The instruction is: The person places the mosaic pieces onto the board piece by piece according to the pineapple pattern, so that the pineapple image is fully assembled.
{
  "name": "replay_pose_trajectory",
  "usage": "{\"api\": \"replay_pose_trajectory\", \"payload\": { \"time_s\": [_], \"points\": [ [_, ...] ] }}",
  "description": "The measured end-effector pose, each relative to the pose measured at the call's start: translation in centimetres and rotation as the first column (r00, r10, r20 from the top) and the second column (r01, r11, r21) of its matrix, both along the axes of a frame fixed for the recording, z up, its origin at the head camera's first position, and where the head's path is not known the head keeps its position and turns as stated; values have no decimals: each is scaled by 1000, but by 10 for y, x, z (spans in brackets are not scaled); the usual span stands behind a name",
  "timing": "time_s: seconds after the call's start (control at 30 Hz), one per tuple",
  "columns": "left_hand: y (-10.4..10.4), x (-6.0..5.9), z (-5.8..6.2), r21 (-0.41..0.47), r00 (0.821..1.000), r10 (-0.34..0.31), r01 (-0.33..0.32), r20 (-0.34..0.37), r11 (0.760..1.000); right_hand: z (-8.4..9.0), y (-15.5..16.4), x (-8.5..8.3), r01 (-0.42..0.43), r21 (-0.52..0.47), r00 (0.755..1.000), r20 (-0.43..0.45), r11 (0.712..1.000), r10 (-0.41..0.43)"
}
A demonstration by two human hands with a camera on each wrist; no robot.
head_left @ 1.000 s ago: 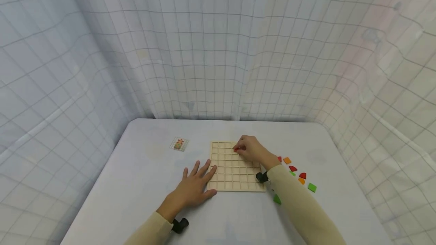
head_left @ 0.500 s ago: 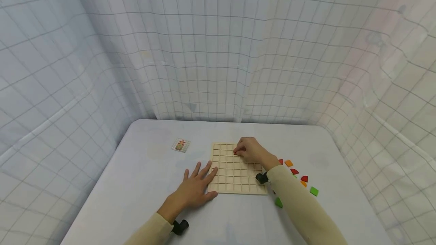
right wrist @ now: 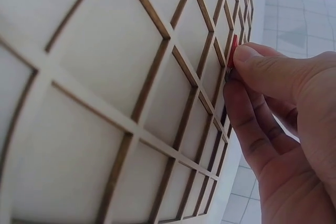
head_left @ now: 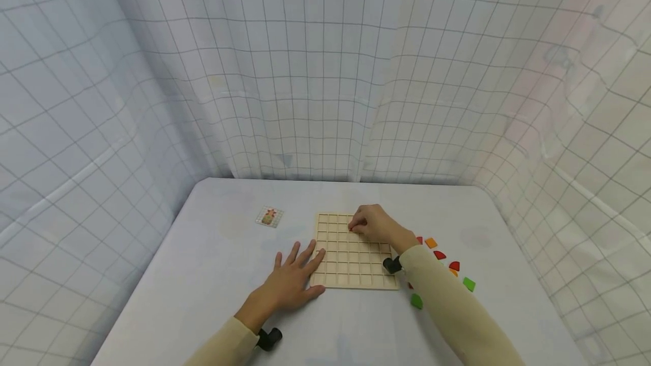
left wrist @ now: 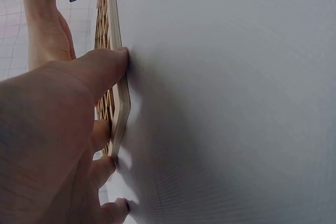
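Pinching a small red piece between thumb and fingertips, the person's right grip, a bare hand, is positioned over the far part of a pale wooden board. The board, lying flat on the white worktop, is divided by raised strips into square compartments. In the right wrist view the red piece stands on edge, largely covered by the fingers, close to the strips; whether it touches the board cannot be told. The left grip, the other bare hand, is released, with fingers spread: its thumb rests against the near edge of the board, its index finger lies over the left border, and the outer fingers extend onto the worktop. To the right of the board, around the cream right sleeve, lie an orange square, a red rounded wedge, a green square and, nearest the person, a darker green piece. Beyond the left grip lies a small gridded card bearing a reddish flower-like picture. Hanging sheets with grid lines enclose the back and sides.
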State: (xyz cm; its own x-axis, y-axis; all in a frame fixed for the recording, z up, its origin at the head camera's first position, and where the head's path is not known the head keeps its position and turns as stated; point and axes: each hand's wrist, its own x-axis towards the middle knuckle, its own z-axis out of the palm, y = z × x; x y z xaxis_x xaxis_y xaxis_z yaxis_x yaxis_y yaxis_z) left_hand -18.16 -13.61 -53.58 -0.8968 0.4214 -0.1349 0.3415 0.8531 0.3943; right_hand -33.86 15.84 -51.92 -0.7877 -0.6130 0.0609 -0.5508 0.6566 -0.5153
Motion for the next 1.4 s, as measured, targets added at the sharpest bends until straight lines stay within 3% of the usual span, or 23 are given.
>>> {"api": "replay_pose_trajectory", "payload": {
  "time_s": [0.57, 0.77, 0.97, 1.4],
  "points": [
    [-1, -1, -5, -9, 1000, 10, -10, -11, 1000, 8, 16, 10, 42, -3, 998, -40, 999, -42],
    [0, 1, -6, -7, 1000, 3, -3, -4, 1000, 11, 37, 15, 96, 7, 995, -14, 995, -96],
    [-1, 1, -5, -4, 1000, 5, -5, -10, 1000, 11, 60, 19, 134, 18, 990, -48, 991, -133],
    [-1, 0, -4, -2, 1000, 3, -3, -2, 1000, 7, 124, 37, 265, 3, 964, 18, 964, -265]
  ]
}}
